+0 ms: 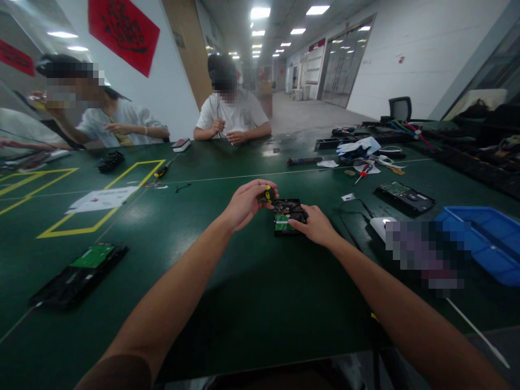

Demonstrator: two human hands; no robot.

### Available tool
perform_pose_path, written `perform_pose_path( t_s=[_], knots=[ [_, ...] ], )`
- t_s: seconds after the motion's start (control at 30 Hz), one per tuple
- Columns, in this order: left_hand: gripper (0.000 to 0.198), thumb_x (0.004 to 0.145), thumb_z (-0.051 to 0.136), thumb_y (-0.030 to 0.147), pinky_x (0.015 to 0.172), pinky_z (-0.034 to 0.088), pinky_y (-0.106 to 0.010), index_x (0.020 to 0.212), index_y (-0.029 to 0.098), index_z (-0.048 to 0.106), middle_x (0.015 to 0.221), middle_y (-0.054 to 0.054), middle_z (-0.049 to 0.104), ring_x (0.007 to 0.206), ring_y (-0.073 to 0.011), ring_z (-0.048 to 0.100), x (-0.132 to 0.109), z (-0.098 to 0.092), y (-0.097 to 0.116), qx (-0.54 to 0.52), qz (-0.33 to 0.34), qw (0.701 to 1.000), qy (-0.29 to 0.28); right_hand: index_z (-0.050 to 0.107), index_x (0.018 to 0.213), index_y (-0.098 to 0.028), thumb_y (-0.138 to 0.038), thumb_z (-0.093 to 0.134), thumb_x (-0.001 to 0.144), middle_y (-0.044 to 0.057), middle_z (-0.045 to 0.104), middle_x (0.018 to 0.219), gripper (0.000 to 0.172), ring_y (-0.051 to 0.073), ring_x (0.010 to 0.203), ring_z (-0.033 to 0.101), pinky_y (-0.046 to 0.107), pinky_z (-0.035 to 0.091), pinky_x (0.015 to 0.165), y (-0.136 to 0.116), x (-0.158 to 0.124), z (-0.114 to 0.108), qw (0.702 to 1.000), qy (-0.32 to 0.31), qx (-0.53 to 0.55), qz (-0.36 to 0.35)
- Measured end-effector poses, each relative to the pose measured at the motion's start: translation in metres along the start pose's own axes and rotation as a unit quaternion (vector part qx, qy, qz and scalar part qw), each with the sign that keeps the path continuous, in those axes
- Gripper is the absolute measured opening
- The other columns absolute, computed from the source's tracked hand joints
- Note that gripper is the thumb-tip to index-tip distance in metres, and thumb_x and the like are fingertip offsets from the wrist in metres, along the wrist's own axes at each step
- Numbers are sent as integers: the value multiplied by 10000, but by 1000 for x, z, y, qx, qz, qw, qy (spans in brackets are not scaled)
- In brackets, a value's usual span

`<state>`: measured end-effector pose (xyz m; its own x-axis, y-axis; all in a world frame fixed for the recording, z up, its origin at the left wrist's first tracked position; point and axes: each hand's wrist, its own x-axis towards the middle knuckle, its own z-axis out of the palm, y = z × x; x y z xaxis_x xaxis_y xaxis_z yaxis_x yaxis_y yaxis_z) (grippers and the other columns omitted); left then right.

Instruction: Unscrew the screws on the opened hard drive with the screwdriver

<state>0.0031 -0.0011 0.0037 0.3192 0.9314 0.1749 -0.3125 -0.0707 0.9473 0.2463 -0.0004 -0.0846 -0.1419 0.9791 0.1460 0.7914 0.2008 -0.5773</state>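
Observation:
On the green tabletop in front of me lies a black hard drive (281, 226) with a green circuit board showing on its near half. My right hand (319, 226) grips its right side, thumb on the board and fingers at the far right edge. My left hand (247, 203) is closed around a screwdriver with a short black-and-yellow handle (268, 194), held at the drive's far left corner. The screwdriver's tip is hidden, so I cannot tell whether it touches a screw.
Another drive in a black frame (81, 271) lies at left, and one more drive (405, 197) at right beside a blue tray (487, 244). A red-handled screwdriver (363, 172) and gloves (357, 147) lie farther back. Across the table a person (233, 116) works with their hands.

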Motion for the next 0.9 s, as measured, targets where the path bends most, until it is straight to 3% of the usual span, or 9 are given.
perform_pose_path(
  t_s=[0.27,0.47,0.67,0.9],
  knots=[
    [193,864,736,346,630,499,-237,931,170,695,970,-77,677,907,-168,635,-2,4,-1,35,16,999,-19,606,1352,-204,-567,706,870,136,606,1216,612,292,1120,613,397,490,982,2,1,0,1000,1,-7,-11],
    [224,870,718,392,566,454,-227,961,192,761,1006,-76,679,828,-149,599,-3,3,1,86,12,996,4,611,1337,-197,-566,701,872,129,616,1191,601,287,1121,608,378,494,969,3,0,1,1000,7,-12,-21],
    [232,891,655,326,584,492,-248,1068,182,694,960,-86,704,854,-180,656,-3,3,3,50,0,999,-21,610,1337,-228,-541,699,882,110,643,1192,560,293,1176,583,380,489,972,2,0,-2,999,3,-6,-32],
    [159,874,618,262,621,543,-298,1002,175,586,1045,-131,736,948,-245,713,-2,4,3,2,-26,1000,0,615,1336,-214,-534,702,878,125,642,1217,565,307,1168,590,396,489,971,0,-1,-4,999,1,-2,-32]
  ],
)
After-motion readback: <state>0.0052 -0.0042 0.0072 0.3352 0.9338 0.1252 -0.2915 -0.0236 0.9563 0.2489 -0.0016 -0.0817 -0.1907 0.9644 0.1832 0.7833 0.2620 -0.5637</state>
